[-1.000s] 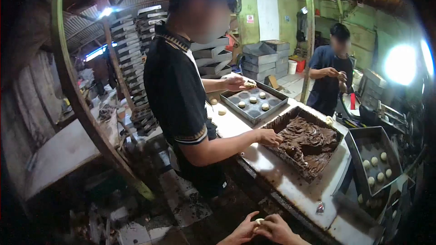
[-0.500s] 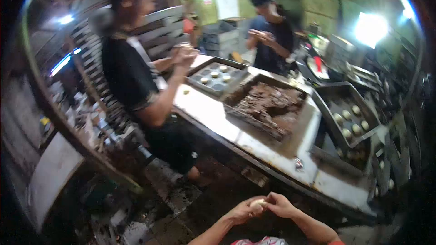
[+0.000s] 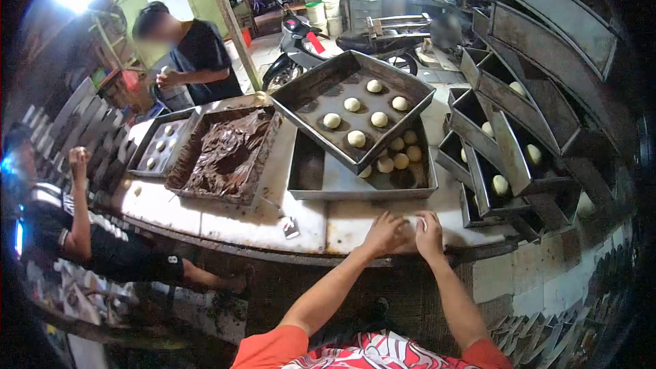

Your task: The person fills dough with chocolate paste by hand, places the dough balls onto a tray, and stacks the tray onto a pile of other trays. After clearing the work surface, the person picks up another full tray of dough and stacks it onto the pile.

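Note:
My left hand (image 3: 384,234) is over the front part of the table, its fingers loosely bent and apart, with no dough visible in it. Close by on its right, my right hand (image 3: 429,236) has curved fingers with a gap at the thumb and also shows nothing held. Just beyond both hands is a lower metal tray (image 3: 362,195) with several pale dough balls bunched at its right side. Across it rests a tilted metal tray (image 3: 301,113), where several dough balls (image 3: 356,139) sit spaced apart.
A tray of brown chocolate-like filling (image 3: 229,150) stands left of centre, beside a smaller tray (image 3: 143,172) with dough balls. Stacked metal trays (image 3: 478,184) holding dough balls lean at the right. Two people work at the left, and a motorbike (image 3: 301,51) is parked behind.
My view has swung right and nearer the trays. Before, my hands were together around a pale piece of dough; now they are apart over the table, and that piece no longer shows in them.

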Demonstrator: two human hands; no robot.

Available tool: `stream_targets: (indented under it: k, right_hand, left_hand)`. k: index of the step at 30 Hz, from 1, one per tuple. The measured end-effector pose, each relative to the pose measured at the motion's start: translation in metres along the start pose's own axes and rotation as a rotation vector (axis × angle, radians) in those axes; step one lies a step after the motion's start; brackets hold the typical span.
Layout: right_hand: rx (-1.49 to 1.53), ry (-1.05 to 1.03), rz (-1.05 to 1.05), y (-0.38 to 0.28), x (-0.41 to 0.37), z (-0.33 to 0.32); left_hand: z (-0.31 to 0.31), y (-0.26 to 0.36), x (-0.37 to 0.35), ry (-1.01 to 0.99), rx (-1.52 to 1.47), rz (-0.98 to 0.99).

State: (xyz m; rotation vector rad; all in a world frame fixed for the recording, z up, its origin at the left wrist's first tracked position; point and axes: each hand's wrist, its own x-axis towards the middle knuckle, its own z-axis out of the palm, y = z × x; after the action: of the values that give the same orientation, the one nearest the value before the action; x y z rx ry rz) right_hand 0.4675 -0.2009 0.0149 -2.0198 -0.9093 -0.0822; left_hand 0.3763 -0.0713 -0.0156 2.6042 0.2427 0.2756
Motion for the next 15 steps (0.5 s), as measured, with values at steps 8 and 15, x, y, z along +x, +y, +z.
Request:
stream_targets:
  k: [8,15]
  right_hand:
    - [-0.151,-0.239,-0.307,-0.026,-0.051,0.068]
    - [-0.309,-0.012,0.223,0.006,0.013,0.064]
  left_hand:
    - [-0.083,-0.034,-0.09,0.431,-0.776,-0.499]
    - [-0.16,-0.094,-0.039,0.255,-0.356,-0.033]
